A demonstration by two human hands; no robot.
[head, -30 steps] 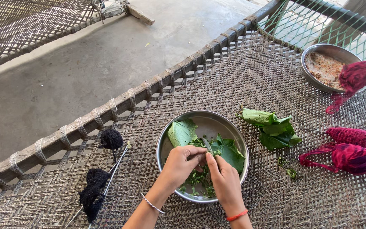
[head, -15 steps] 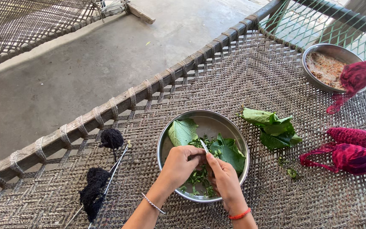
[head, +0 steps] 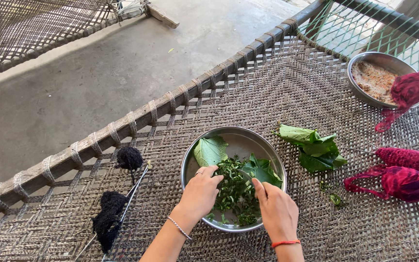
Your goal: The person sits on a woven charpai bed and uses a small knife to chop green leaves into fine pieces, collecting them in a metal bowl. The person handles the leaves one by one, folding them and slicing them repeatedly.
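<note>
Torn green leaves (head: 236,191) are pinched by the left hand (head: 201,194) and right hand (head: 277,211), both grips closed on them, inside a steel bowl (head: 241,138) set on the woven cot (head: 267,87).

Steel bowl (head: 277,160) sitting near-centre on woven cot (head: 248,87), chopped greens (head: 236,191) lying in it. Leaf pile (head: 314,145) lying just right; yarn balls (head: 117,194) lying left; second bowl (head: 360,63) sitting far right.
</note>
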